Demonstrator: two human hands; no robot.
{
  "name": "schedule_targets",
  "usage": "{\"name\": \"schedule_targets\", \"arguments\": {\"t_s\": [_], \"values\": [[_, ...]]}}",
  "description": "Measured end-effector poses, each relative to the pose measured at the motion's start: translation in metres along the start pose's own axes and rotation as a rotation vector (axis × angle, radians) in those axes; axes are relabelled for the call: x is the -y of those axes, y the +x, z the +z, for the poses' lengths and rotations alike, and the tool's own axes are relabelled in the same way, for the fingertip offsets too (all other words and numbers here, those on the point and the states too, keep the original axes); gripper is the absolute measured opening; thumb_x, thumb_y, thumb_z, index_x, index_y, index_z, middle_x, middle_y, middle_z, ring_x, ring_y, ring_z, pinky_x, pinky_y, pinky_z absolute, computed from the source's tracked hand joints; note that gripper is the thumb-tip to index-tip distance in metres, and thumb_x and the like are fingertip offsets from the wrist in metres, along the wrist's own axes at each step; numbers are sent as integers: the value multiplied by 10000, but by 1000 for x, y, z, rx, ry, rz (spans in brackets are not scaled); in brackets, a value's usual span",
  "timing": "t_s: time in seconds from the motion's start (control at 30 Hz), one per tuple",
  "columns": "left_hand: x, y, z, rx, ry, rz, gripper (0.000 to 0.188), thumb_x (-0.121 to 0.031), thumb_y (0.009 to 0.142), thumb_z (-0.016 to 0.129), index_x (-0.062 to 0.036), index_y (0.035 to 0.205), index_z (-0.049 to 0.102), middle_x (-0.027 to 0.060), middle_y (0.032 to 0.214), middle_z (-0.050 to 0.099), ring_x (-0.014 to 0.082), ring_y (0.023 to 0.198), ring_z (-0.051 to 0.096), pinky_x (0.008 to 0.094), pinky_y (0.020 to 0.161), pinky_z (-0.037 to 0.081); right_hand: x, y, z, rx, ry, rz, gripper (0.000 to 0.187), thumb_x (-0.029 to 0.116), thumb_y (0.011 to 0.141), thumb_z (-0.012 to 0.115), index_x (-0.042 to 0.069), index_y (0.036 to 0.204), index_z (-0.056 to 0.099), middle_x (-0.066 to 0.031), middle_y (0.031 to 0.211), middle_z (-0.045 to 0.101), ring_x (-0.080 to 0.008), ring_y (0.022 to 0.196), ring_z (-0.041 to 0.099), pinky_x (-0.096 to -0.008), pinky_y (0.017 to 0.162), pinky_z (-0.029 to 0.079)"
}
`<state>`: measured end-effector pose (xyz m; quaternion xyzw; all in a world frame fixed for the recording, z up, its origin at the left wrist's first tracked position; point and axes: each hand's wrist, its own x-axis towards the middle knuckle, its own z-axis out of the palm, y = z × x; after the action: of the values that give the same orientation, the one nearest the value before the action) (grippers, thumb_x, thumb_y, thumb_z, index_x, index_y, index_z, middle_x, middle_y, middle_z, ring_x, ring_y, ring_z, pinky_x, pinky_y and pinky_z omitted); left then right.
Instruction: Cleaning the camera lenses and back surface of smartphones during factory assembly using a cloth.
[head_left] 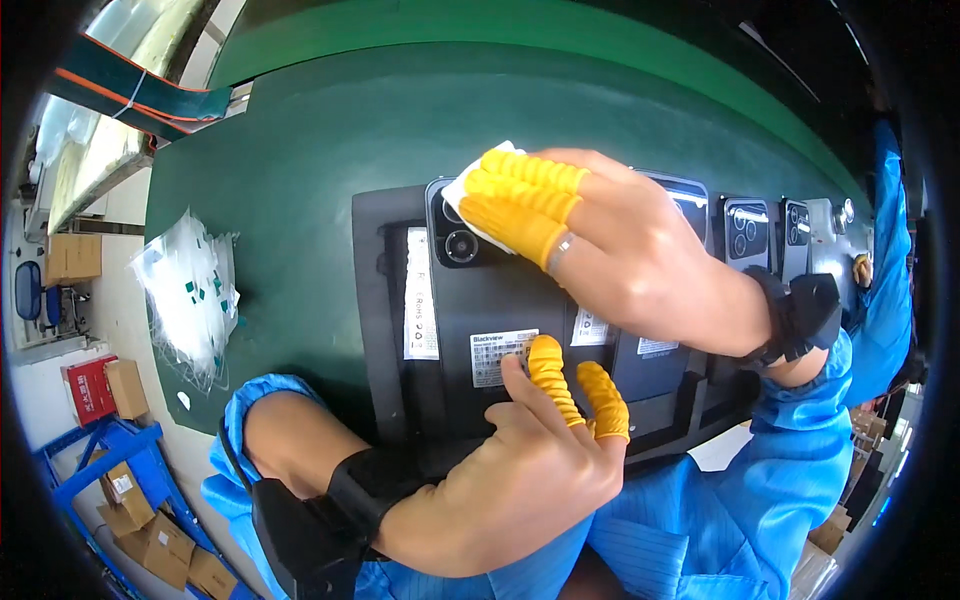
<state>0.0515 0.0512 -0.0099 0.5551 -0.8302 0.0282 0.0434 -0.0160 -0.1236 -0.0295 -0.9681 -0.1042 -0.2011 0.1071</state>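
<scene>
A dark smartphone [480, 300] lies back-up in a black tray [372, 290] on the green table, its camera block at the upper end. My right hand [630, 230], with yellow finger cots on several fingers, presses a folded white wipe [457, 193] onto that camera block and covers part of it. Lower on the phone's back is a white printed label [487, 368]. My left hand [530, 480] has two yellow-capped fingers spread apart; the thumb and index finger rest at the label's right edge, and nothing shows in the hand.
More phones [745, 225] lie in a row to the right, beside a blue-sleeved person [885, 270]. White printed strips [420, 310] lie in the tray. A heap of clear plastic film [190, 290] sits on the green table [300, 150] at left. Cardboard boxes [165, 550] fill a blue rack lower left.
</scene>
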Motion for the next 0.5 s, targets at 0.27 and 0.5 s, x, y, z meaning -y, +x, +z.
{"name": "schedule_targets", "arguments": {"t_s": [0.27, 0.5], "values": [[3, 2, 0, -23, 23, -2, 302, -169, 709, 596, -46, 967, 698, 198, 557, 589, 386, 660, 677, 248, 362, 443, -16, 24, 13, 54, 155, -68, 307, 57, 596, 621, -76, 873, 636, -179, 924, 665, -317, 795, 651, -440, 855, 516], [3, 4, 0, -10, -18, 4, 301, -181, 701, 601, -44, 947, 705, 133, 497, 535, 385, 663, 680, 247, 364, 442, 3, 13, 11, -26, 333, -218, 133, 92, 641, 643, 13, 571, 561, -59, 563, 500, -218, 535, 545, -488, 900, 492]]}}
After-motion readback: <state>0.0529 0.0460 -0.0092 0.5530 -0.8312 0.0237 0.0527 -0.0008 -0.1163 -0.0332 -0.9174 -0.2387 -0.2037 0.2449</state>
